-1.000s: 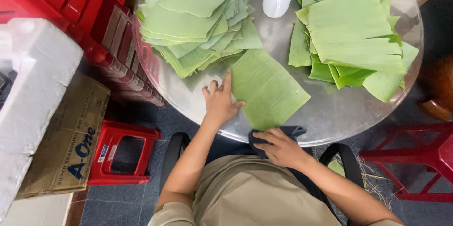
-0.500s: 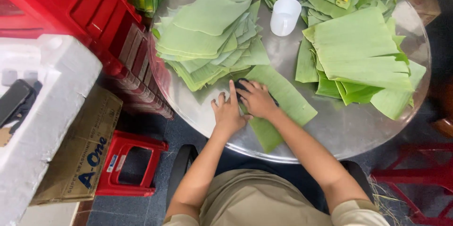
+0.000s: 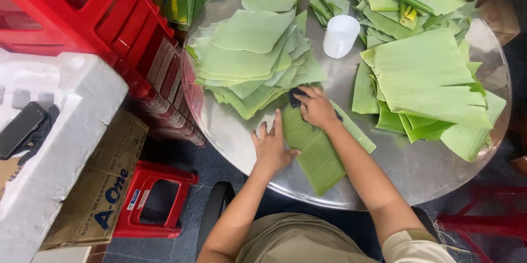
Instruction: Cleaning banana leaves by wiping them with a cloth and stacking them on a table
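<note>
Round steel table [image 3: 439, 186] bears your banana leaf [image 3: 313, 147] at six o'clock, left hand [image 3: 273, 147] flat pinning it, right hand [image 3: 317, 108] clenching a dark cloth [image 3: 295, 96]; hard wiping could tear it.

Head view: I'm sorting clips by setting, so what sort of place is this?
Probably an informal food-prep spot, such as a small kitchen or stall work area. A round metal table carries stacks of cut banana leaves, the right hand presses a dark cloth on one leaf, and red plastic crates stand beside it.
</note>
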